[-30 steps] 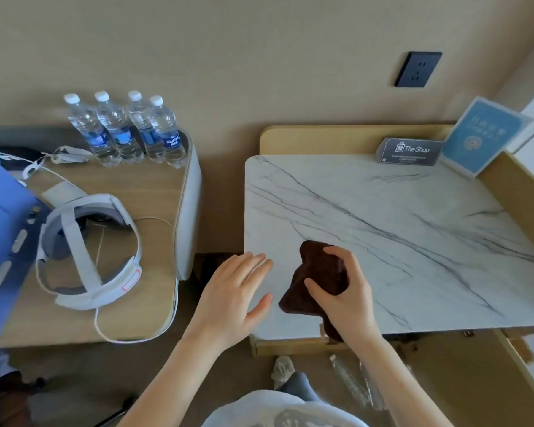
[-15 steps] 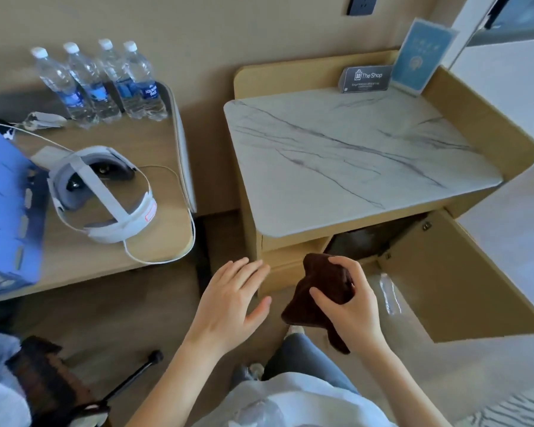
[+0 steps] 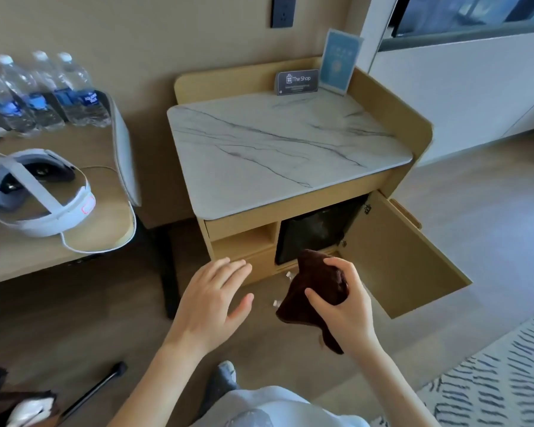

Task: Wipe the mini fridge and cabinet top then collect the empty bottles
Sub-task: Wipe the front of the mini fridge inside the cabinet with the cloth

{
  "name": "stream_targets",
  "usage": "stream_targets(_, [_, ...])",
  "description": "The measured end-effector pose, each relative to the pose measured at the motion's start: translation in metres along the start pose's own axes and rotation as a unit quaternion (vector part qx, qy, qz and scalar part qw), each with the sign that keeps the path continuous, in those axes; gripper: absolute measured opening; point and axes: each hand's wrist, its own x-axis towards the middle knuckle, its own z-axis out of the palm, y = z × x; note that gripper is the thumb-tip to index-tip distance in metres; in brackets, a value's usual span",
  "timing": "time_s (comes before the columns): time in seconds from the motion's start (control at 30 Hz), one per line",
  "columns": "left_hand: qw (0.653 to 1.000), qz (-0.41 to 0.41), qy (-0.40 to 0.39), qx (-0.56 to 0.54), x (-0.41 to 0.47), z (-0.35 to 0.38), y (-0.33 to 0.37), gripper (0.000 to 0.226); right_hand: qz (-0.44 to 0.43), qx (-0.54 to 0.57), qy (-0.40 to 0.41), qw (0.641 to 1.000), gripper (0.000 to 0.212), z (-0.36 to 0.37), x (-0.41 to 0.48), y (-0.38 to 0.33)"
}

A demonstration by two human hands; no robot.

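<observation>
My right hand (image 3: 342, 306) grips a dark brown cloth (image 3: 313, 291) in the air in front of the wooden cabinet. The cabinet's white marble top (image 3: 278, 146) lies bare except for two signs at the back. Its door (image 3: 404, 257) stands open to the right, showing the black mini fridge (image 3: 315, 235) inside. My left hand (image 3: 213, 297) hovers with fingers spread, holding nothing. Two clear bottle caps (image 3: 282, 289) peek out on the floor behind the cloth; the bottles themselves are mostly hidden.
A desk (image 3: 43, 241) on the left carries a white headset (image 3: 34, 192) with its cable and several full water bottles (image 3: 43, 94) against the wall. A "The Shop" sign (image 3: 297, 81) and a blue card (image 3: 339, 63) stand at the cabinet's back. A patterned rug (image 3: 490, 389) lies lower right.
The view has pulled back and down from the cabinet top. My right hand with the cloth has come off the marble and now hangs in front of the open cabinet. The fridge has come into view.
</observation>
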Motion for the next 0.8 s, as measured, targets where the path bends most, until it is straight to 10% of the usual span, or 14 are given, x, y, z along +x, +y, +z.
stream_targets(0.43, [0.998, 0.056, -0.019, -0.032, -0.004, 0.085, 0.217, 0.048, 0.030, -0.019, 0.048, 0.998, 0.058, -0.197, -0.073, 0.079])
stream_targets(0.8, [0.998, 0.062, -0.027, -0.008, 0.061, 0.124, 0.240, 0.047, 0.050, -0.023, 0.031, 0.998, 0.057, -0.230, -0.007, 0.121])
